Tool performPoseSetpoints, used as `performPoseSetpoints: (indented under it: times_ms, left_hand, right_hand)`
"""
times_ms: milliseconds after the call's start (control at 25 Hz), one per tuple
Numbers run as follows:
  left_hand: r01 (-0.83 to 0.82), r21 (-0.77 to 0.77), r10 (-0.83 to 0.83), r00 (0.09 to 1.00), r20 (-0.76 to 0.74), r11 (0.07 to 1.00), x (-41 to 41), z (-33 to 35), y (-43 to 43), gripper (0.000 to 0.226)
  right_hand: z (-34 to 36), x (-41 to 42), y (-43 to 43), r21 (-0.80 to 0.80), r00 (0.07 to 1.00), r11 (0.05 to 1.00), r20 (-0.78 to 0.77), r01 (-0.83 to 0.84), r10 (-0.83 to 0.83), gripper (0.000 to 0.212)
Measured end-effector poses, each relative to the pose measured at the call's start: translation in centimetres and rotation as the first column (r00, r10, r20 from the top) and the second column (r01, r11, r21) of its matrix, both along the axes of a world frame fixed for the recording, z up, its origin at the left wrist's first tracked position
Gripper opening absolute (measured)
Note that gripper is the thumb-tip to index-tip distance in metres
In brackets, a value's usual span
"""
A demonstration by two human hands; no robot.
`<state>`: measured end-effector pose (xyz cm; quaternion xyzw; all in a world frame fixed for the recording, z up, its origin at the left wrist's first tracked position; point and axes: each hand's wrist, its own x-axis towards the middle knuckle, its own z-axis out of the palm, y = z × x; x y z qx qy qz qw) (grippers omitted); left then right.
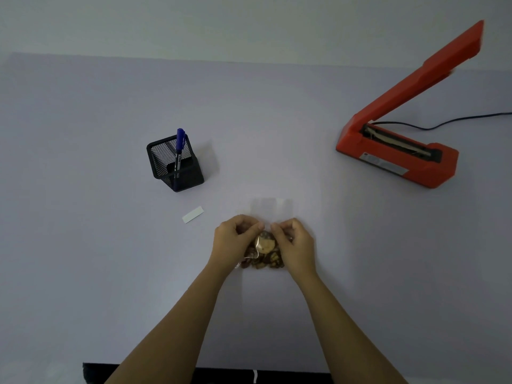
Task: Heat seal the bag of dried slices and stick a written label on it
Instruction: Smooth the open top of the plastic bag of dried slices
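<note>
A clear bag of brown dried slices (264, 252) lies on the table in front of me, its empty top part (271, 208) stretching away from me. My left hand (235, 239) and my right hand (295, 242) pinch the bag from either side just above the slices. A blank white label (192, 214) lies to the left of the bag. The orange heat sealer (399, 151) stands at the far right with its arm raised. A blue pen (180, 145) stands in a black mesh holder (176, 164) at the left.
The sealer's black cord (454, 120) runs off to the right edge. The pale table (83, 217) meets a wall at the back. A dark strip (94, 372) lies along the near table edge.
</note>
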<state>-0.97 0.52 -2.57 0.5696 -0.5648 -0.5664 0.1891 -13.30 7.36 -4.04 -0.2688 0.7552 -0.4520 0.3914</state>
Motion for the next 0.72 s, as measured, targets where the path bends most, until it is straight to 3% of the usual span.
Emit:
performPoseSetpoints:
  times_ms: [120, 200, 320, 480, 720]
  left_hand:
    - [0.077, 0.091, -0.067, 0.993, -0.100, 0.993, 0.7, 0.2, -0.7, 0.006]
    - [0.085, 0.055, -0.080, 0.993, -0.090, 0.995, 0.7, 0.3, -0.4, 0.009]
    - [0.035, -0.148, -0.020, 0.995, 0.099, 0.988, -0.5, 0.1, 0.4, 0.026]
    - [0.041, -0.365, 0.072, 0.954, 0.291, 0.930, -2.1, -0.6, 1.4, 0.034]
    - [0.119, -0.633, 0.122, 0.938, 0.324, 0.765, -2.3, -1.5, 2.5, 0.040]
  right_hand:
    - [0.2, -0.8, 0.1, 0.029, 0.989, 0.997, 0.131, -0.074, 0.070, 0.018]
    - [0.4, -1.0, 0.2, 0.052, 0.986, 0.994, 0.139, -0.095, 0.087, 0.021]
    - [0.8, -0.1, -0.2, 0.103, 0.998, 0.995, -0.062, 0.009, -0.003, 0.037]
    - [1.2, 1.2, -1.2, 0.183, 0.918, 0.975, -0.395, 0.128, -0.047, 0.046]
    - [0.6, 1.4, -1.5, 0.204, 0.871, 0.969, -0.492, 0.137, -0.019, 0.039]
